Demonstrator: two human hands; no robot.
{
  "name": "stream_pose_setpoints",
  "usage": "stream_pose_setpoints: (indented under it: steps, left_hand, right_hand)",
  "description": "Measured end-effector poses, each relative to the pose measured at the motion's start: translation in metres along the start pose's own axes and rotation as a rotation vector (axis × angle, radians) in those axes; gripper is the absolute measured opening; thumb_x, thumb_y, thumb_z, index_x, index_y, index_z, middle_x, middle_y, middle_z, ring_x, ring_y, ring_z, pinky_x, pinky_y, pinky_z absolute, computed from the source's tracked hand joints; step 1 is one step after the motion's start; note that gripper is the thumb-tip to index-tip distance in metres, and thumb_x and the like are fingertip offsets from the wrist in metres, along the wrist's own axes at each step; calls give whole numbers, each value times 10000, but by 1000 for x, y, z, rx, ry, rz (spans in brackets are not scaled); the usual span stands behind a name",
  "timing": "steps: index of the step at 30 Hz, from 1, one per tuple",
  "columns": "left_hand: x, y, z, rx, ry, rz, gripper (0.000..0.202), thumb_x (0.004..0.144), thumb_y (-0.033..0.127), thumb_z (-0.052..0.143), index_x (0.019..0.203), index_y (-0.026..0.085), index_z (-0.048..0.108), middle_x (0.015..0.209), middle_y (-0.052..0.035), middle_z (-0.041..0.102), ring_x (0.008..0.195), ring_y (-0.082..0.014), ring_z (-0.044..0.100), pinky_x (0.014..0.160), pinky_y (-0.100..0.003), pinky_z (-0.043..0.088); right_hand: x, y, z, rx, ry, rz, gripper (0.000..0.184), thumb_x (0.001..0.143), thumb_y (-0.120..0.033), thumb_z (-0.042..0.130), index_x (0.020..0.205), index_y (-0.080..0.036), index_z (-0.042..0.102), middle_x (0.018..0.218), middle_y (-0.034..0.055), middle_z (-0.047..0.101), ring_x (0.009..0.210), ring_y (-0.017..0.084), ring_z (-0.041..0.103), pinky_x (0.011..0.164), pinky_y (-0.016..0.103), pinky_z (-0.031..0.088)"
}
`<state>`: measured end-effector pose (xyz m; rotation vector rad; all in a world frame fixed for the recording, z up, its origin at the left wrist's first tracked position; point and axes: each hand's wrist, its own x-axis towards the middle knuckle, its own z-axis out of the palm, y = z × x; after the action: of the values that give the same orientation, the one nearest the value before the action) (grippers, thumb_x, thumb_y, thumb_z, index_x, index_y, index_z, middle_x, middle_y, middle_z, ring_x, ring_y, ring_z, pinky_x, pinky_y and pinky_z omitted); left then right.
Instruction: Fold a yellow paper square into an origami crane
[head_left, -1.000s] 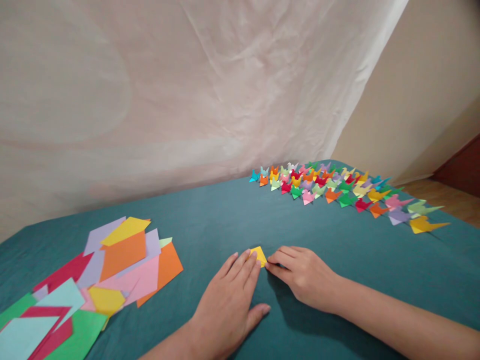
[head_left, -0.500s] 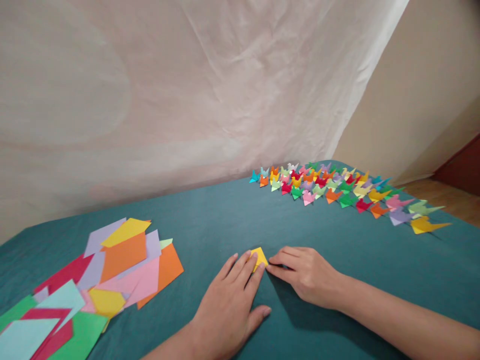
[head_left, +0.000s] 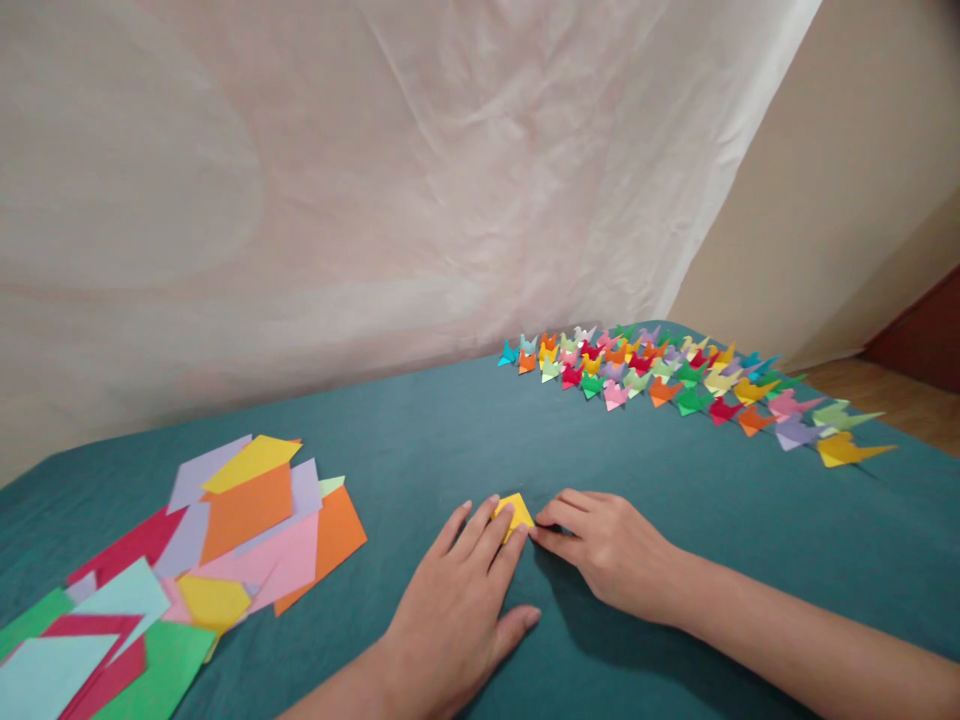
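A small folded yellow paper (head_left: 517, 508) lies on the teal cloth (head_left: 450, 430), mostly covered by my hands. My left hand (head_left: 459, 600) lies flat on it with fingers stretched out, pressing it down. My right hand (head_left: 606, 548) rests beside it on the right, fingers curled, their tips touching the paper's right edge. Only the paper's far tip shows between the fingertips.
A loose heap of coloured paper sheets (head_left: 187, 560) lies at the left front. Rows of several folded paper cranes (head_left: 675, 385) stand at the back right, up to the cloth's edge. A pale sheet (head_left: 337, 180) hangs behind. Wooden floor (head_left: 900, 395) shows at the right.
Hardly anything has moved. My left fingertips have slid slightly farther over the yellow paper; my right hand stays at its edge.
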<state>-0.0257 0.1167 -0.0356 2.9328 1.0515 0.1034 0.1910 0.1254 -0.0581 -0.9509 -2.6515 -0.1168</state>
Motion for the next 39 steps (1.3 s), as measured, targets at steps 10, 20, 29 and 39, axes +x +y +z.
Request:
stream_pose_setpoints:
  steps: [10, 20, 29, 39]
  left_hand:
    - [-3, -7, 1, 39, -20, 7, 598, 876, 551, 428, 1374, 230, 350, 1398, -90, 418, 1320, -296, 316, 1071, -497, 287]
    - [-3, -3, 1, 3, -39, -20, 634, 889, 531, 407, 1388, 147, 330, 1436, -122, 354, 1329, -274, 308, 1071, -448, 320]
    - [-3, -3, -3, -30, -4, -51, 598, 865, 540, 452, 1349, 192, 401, 1410, -103, 401, 1332, -295, 292, 1073, -490, 299]
    - [-4, -1, -4, 10, 30, -95, 596, 828, 536, 514, 1317, 202, 440, 1377, -120, 425, 1325, -324, 287, 1059, -517, 306]
  right_hand:
    - [-4, 0, 12, 85, 100, 49, 190, 907, -172, 469, 982, -164, 643, 910, 64, 625, 815, 167, 529, 713, 305, 429]
    - [-2, -1, 13, 86, 71, 67, 220, 904, -145, 458, 1052, -149, 621, 970, 79, 627, 850, 181, 521, 734, 323, 430]
    - [1, -3, 9, 16, -6, 48, 238, 903, -162, 488, 1116, -151, 594, 942, 86, 597, 886, 194, 499, 763, 344, 413]
    - [2, -4, 6, 0, -57, 51, 262, 902, -169, 491, 1151, -151, 570, 956, 88, 585, 886, 204, 482, 760, 351, 401]
